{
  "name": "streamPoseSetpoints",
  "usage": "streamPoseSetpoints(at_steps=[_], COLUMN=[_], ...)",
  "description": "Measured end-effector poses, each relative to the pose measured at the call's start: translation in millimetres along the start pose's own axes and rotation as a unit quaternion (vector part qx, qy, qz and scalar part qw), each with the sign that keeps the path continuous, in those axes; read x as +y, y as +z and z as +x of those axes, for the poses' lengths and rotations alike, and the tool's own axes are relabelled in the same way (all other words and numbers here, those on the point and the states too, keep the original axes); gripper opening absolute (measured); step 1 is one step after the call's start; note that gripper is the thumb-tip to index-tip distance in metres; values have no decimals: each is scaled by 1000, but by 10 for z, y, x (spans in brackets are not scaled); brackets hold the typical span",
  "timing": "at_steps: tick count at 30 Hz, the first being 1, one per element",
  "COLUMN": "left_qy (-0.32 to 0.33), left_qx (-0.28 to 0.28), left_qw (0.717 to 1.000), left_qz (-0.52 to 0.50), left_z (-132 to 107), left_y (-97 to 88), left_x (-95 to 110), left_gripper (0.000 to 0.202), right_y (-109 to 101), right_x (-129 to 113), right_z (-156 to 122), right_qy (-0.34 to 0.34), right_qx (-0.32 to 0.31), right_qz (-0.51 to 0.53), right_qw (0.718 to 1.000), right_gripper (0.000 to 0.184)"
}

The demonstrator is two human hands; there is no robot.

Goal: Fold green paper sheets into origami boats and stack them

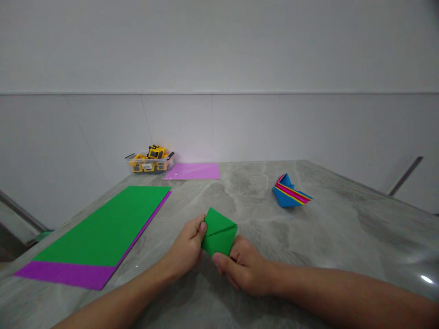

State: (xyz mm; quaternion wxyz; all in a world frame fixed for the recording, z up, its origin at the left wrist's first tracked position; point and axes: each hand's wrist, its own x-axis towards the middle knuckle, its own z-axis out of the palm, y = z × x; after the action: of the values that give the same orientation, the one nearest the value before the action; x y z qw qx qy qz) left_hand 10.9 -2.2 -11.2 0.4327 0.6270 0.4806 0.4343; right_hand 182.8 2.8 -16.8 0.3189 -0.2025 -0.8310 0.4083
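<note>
Over the near part of the counter, the folded paper, which is green, is between two hands, its face tilted toward the viewer. The left hand pinches its left edge, with the thumb lying on the front and the other fingers behind. The right hand holds the lower right edge; its thumb presses near the bottom corner, and its fingers are curled beside and under the paper. So both sets of fingers are closed upon it.

A dark slit between folds crosses the face at a slant. I judge that the step in hand is the folding or shaping of this small piece, and the next move seems to call for a steady left pinch while the right thumb works along the fold.

The left forearm comes from the bottom left, and the right one enters low from the right side, lying flatter. Whether the hands touch the counter, I cannot tell. To the right, farther away, the blue boat-like shape rests apart; to the left lies the green sheet.
</note>
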Motion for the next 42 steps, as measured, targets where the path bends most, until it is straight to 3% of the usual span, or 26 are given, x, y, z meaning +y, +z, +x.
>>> streamPoseSetpoints(at_steps=[3, 5, 10, 14, 18, 21, 25, 29, 33, 35, 39, 42], left_qy=[-4, 2, 100, 151, 120, 82, 75, 83, 83, 99, 140, 134], left_qx=[-39, -45, 18, -15, 42, 94, 113, 56, 1, 3, -21, -15], left_qw=[999, 999, 982, 936, 903, 894, 920, 960, 974, 967, 942, 948], left_qz=[-23, -24, 158, 316, 409, 431, 367, 262, 210, 236, 303, 289], left_z=[9, 21, 38, 24, 12, 13, 0, -28, -21, -4, 6, -6], left_y=[0, -16, -154, -238, -145, -45, 16, 40, 69, 77, 67, 50], left_x=[14, 41, 101, 127, 167, 190, 174, 140, 108, 94, 92, 101], left_gripper=[48, 48, 37, 31, 40, 47, 55, 56, 55, 55, 51, 52], right_y=[-3, 8, -2, -60, -27, 39, 67, 36, 21, 21, 14, 1], right_x=[-31, -26, 82, 100, 43, 13, -20, -62, -66, -41, 37, 68], right_z=[8, 13, 9, 21, 31, 26, 1, -40, -67, -58, -5, 15], right_qy=[-67, -70, 53, 89, 78, 81, 96, 107, 106, 99, 69, 65], right_qx=[-4, -2, 24, 85, 66, 59, -36, -122, -166, -146, 10, 38], right_qz=[4, 20, 79, 63, -10, -23, 44, 79, 101, 89, 33, 52], right_qw=[998, 997, 995, 990, 995, 995, 994, 983, 975, 980, 997, 996], right_gripper=[34, 31, 42, 49, 44, 39, 38, 43, 47, 49, 46, 46])
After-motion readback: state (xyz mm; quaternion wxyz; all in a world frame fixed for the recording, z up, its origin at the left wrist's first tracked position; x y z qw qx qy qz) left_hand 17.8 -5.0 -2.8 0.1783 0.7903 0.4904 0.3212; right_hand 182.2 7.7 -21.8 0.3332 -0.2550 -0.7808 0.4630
